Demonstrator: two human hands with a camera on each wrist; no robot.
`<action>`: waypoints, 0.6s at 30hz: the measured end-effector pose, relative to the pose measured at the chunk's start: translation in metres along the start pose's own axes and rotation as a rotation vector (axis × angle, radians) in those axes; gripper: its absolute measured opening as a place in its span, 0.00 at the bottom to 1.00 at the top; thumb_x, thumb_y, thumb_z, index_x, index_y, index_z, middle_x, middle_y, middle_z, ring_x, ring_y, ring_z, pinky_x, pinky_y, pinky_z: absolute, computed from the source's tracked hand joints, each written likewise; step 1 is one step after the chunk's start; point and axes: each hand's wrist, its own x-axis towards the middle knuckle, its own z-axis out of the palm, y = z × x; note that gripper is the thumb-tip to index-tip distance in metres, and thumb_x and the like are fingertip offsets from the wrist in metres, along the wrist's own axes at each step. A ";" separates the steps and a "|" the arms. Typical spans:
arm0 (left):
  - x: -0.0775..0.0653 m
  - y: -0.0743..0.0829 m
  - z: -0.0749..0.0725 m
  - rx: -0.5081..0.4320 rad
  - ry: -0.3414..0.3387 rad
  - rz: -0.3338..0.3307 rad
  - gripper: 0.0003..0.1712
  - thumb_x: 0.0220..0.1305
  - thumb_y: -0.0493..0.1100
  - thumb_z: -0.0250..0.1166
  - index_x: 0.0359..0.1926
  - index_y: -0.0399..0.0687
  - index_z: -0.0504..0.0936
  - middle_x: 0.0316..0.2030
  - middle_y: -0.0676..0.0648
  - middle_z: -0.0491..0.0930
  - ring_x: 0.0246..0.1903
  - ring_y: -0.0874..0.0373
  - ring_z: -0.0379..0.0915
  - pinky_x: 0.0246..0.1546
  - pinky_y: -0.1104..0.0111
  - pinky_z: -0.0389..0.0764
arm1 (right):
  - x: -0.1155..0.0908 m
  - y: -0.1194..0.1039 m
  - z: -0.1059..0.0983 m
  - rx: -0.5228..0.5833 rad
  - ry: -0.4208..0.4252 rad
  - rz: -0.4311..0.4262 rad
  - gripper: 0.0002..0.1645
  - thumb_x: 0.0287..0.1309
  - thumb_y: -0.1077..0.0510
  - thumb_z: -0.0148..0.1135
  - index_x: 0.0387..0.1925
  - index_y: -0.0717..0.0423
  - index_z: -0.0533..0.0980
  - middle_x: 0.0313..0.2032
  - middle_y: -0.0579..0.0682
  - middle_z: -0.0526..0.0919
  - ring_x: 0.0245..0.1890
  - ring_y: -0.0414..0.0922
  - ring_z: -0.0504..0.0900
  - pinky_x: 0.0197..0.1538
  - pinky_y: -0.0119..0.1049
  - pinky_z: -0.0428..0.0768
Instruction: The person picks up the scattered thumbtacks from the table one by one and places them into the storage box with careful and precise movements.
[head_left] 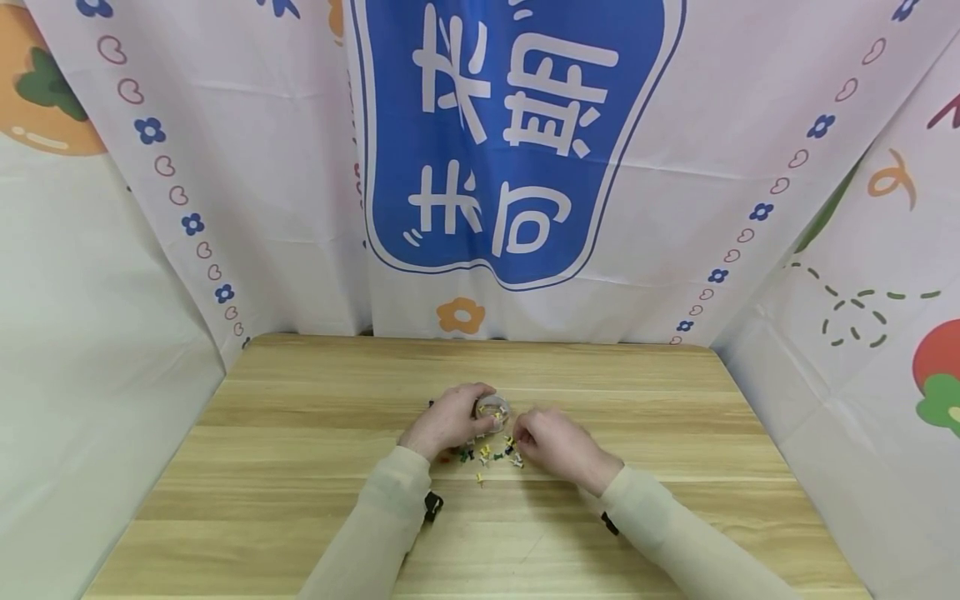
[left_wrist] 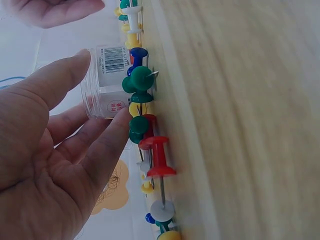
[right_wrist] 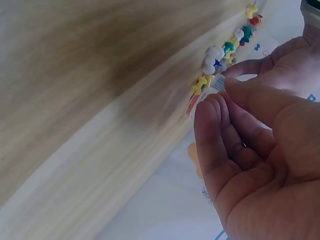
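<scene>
My left hand point(head_left: 453, 419) grips a small clear jar point(head_left: 492, 405), its thumb on one side and fingers on the other. A few pushpins show inside the jar in the head view; a label with a barcode point(left_wrist: 114, 59) is on its side. Loose pushpins lie around the jar, among them a red pushpin point(left_wrist: 159, 157) and a green pushpin point(left_wrist: 142, 79). Just right of the jar, my right hand point(head_left: 558, 446) is low by the pins. Its fingers curl toward the thumb in the right wrist view, with no pin showing between the fingertips.
The pins rest on a wood-grain table point(head_left: 300, 533). One yellow pushpin point(head_left: 481, 479) lies nearer to me than the others. A printed white curtain point(head_left: 300, 208) hangs behind the table's far edge, and similar cloth stands at both sides.
</scene>
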 end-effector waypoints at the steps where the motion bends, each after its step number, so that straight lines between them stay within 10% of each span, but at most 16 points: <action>1: 0.000 0.000 0.000 0.001 0.000 -0.002 0.32 0.71 0.52 0.71 0.72 0.51 0.75 0.64 0.43 0.82 0.61 0.48 0.80 0.66 0.48 0.80 | -0.001 0.000 0.000 -0.002 -0.002 -0.003 0.06 0.61 0.63 0.71 0.41 0.53 0.87 0.37 0.44 0.90 0.33 0.34 0.83 0.39 0.23 0.82; 18: -0.001 0.000 0.000 0.036 0.002 0.004 0.33 0.71 0.53 0.71 0.72 0.51 0.75 0.65 0.44 0.82 0.61 0.49 0.80 0.66 0.49 0.80 | -0.005 -0.005 0.009 -0.082 -0.023 -0.031 0.02 0.62 0.62 0.74 0.35 0.53 0.85 0.33 0.43 0.87 0.32 0.35 0.82 0.37 0.27 0.83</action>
